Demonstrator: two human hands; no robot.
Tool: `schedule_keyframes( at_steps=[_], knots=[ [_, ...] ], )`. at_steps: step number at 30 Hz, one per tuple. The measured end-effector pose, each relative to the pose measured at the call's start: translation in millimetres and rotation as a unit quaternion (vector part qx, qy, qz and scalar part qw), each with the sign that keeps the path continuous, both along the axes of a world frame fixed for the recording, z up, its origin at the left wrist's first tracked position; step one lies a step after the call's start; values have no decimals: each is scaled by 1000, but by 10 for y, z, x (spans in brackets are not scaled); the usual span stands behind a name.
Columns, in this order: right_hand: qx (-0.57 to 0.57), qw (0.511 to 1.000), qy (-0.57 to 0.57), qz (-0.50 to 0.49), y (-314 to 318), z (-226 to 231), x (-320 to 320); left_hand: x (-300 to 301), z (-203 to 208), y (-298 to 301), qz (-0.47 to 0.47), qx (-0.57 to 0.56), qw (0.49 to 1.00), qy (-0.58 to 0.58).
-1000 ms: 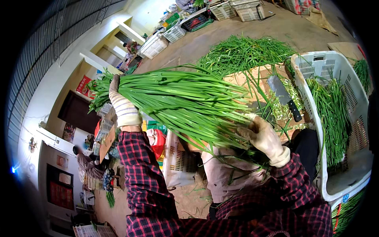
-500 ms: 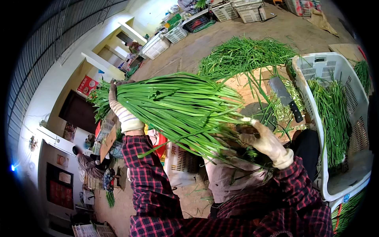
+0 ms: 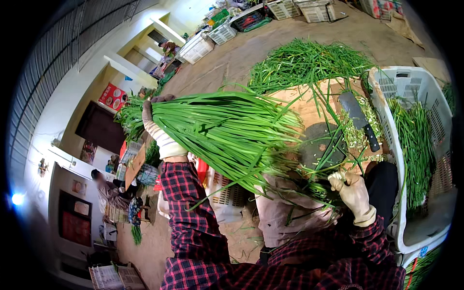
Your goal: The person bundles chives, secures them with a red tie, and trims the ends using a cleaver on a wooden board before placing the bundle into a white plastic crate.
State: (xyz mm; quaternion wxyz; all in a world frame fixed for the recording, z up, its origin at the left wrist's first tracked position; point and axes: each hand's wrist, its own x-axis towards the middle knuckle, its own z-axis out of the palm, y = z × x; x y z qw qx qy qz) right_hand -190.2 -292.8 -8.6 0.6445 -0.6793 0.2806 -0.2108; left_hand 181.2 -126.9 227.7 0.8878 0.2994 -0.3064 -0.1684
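Note:
My left hand [image 3: 158, 135], in a glove with a striped cuff, is closed around the leafy end of a large bunch of green chives [image 3: 227, 133]. The bunch fans out to the right, its pale stem ends over a wooden board [image 3: 295, 99]. My gloved right hand [image 3: 356, 197] is apart from those ends, lower right, with fingers curled beside loose strands [image 3: 316, 189] above my lap. Whatever its fingers hold is hard to make out. A cleaver [image 3: 354, 111] lies on the board among chopped pale stem ends [image 3: 352, 136], near a dark round patch.
Beyond the board lies a heap of loose green leaves [image 3: 309, 65]. At right stands a large white plastic crate [image 3: 398, 203] holding more chives [image 3: 415, 154]. Another white crate [image 3: 227, 203] sits below the bunch. Several crates line the far wall; a person [image 3: 108, 191] sits at far left.
My right hand has moved down and right, away from the stem ends, and its fingers have curled in. The left hand still grips the bunch. The whole view has shifted slightly.

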Motion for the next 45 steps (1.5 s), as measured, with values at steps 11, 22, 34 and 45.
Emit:
schedule_keyframes(
  at_steps=[11,22,34,45],
  knots=[
    [-443,891,-99,-15,-46,582,601,-358,122,-366,-87,2,996,-26],
    [304,877,-332,168,-18,333,649,-225,135,-314,-168,-23,986,5],
    [342,885,-261,177,264,740,859,-106,206,-165,-81,-27,996,0],
    [-86,988,127,-13,-116,64,29,112,256,235,-174,-83,981,14]
  ],
)
